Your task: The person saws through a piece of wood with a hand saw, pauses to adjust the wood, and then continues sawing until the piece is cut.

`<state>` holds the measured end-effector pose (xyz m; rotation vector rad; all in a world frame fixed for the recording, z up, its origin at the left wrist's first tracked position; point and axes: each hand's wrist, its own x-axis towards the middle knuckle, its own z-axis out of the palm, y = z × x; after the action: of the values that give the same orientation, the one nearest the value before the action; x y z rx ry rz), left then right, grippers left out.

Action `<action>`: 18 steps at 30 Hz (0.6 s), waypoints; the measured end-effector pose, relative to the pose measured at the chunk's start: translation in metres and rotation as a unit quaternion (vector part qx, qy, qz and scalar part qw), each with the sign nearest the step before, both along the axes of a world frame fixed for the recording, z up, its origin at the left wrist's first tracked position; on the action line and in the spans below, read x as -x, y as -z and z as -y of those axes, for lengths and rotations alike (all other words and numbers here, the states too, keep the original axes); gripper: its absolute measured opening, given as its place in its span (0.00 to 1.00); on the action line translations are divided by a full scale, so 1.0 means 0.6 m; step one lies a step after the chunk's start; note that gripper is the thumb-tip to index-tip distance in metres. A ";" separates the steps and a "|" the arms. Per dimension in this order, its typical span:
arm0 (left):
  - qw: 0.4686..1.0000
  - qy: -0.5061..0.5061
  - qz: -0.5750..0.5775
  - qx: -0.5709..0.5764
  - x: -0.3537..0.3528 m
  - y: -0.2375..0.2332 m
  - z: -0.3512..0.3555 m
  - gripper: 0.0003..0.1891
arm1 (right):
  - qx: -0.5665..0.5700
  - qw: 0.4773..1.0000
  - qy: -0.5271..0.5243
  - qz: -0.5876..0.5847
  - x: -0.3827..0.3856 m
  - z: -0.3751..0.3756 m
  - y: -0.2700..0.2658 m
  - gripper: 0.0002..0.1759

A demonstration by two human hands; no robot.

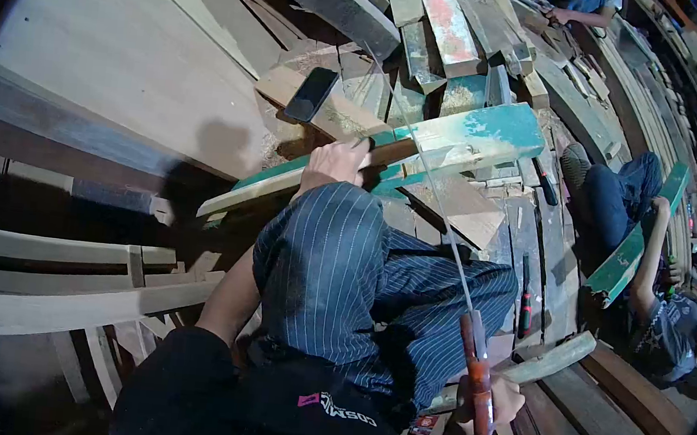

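My right hand (501,401) is wrapped round the reddish wooden handle of a handsaw (454,250). Its long, narrow blade shows nearly edge-on, slanting up and away across the boards in this view. My left hand (339,164) grips a pale wooden board (262,191) with green paint along its edge, just beyond my raised knee. Toward the right, a wider plank end (493,131) with worn turquoise paint overlaps the line of that board. A short brown wood piece (395,151) lies beside my left fingers.
A black phone (311,95) rests on a wood block. Two screwdrivers (526,297) (546,183) lie on the planks at right. Stacked lumber (446,20) fills the back. One co-worker (659,250) at right holds a green board (619,267); another person (579,4) sits farther back.
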<state>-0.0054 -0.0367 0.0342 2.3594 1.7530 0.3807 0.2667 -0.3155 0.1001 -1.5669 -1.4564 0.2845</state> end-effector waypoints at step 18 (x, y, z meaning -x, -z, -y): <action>0.999 -0.023 -0.019 0.012 -0.004 0.006 -0.013 0.21 | 0.054 0.993 -0.103 -0.029 0.054 -0.016 -0.066 0.09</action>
<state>-0.0031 -0.0291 0.0309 2.3275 1.8220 0.3212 0.2345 -0.3058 0.1398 -1.4806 -1.5807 0.5330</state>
